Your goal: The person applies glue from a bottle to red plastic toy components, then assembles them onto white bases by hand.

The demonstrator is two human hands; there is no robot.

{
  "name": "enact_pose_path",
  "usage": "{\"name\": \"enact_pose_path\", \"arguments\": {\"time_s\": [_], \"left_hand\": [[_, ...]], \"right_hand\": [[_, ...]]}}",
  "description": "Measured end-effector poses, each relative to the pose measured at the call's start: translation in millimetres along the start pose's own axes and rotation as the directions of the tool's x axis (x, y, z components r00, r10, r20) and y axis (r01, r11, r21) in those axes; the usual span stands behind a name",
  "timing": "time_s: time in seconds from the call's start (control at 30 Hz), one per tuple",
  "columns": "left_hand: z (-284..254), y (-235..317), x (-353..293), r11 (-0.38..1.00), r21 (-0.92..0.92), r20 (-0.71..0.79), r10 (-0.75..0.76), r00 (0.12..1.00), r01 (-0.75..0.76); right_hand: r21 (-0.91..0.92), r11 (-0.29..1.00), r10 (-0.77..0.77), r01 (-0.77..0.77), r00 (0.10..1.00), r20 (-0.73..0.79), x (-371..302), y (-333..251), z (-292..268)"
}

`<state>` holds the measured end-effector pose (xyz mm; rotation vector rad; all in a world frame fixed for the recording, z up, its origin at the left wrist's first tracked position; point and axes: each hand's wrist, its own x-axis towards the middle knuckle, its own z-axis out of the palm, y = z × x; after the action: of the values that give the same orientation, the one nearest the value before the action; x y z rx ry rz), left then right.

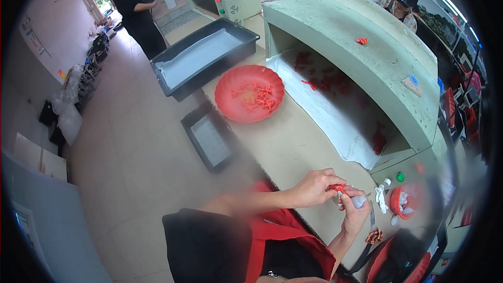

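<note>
My left hand [314, 187] pinches a small glossy red piece [338, 187] over the near part of the worktable. Close against it, my right hand [354, 217] is wrapped round a small whitish squeeze bottle [359, 201], whose tip points toward the red piece. Whether tip and piece touch is too small to tell. Farther left, a scalloped red plate [225, 99] holds several similar red pieces [262, 97]. More red pieces lie on a white sheet [327, 118] inside the pale green, arched machine [335, 26], partly in shadow.
A black tray [166, 89] lined with white stands beyond the plate; a smaller dark tray [212, 165] sits lower down. Right of my hands are a crumpled white cloth [381, 199], a red basket [396, 205] and a black-and-orange bundle [374, 237]. Two people [133, 10] work farther off.
</note>
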<state>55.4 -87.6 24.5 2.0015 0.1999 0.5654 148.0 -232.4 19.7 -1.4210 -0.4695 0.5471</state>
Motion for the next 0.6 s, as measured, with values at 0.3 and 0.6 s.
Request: {"name": "enact_pose_path", "arguments": {"time_s": [0.3,0.6], "left_hand": [[-1,-8,-2,1.000,-0.008,-0.018,0.005,1.000,-0.005],[3,-11,1,1.000,-0.008,-0.013,0.012,1.000,-0.012]], "right_hand": [[-0.014,0.999,0.035,-0.036,0.999,-0.036,1,3,8],[0.037,0.998,0.053,-0.049,0.991,-0.120,3,9,9]]}}
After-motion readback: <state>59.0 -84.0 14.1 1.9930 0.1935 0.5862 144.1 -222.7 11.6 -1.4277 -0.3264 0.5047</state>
